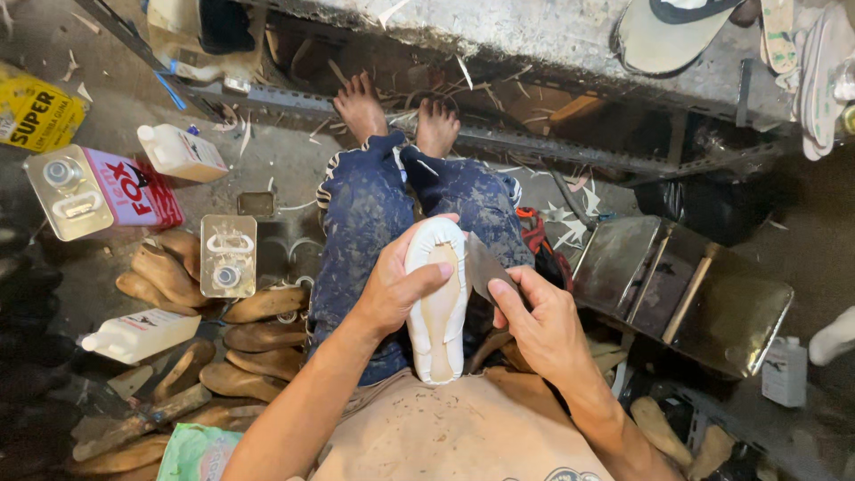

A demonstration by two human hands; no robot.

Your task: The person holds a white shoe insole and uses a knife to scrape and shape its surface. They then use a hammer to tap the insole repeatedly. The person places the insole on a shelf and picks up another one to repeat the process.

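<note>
A white shoe upper stretched over a last, its tan insole facing up (437,307), rests on my lap over dark blue trousers. My left hand (396,285) wraps around its left side, thumb across the insole. My right hand (534,321) grips a flat dark metal blade (485,265) whose edge lies against the shoe's right rim. My bare feet (396,111) rest on the floor ahead, under a workbench.
Several tan wooden lasts (254,356) lie piled on the floor at left, among two metal cans (228,254), a red-sided can (98,191) and white plastic bottles (142,334). A metal stand (686,298) sits at right. Soles (802,53) lie on the bench.
</note>
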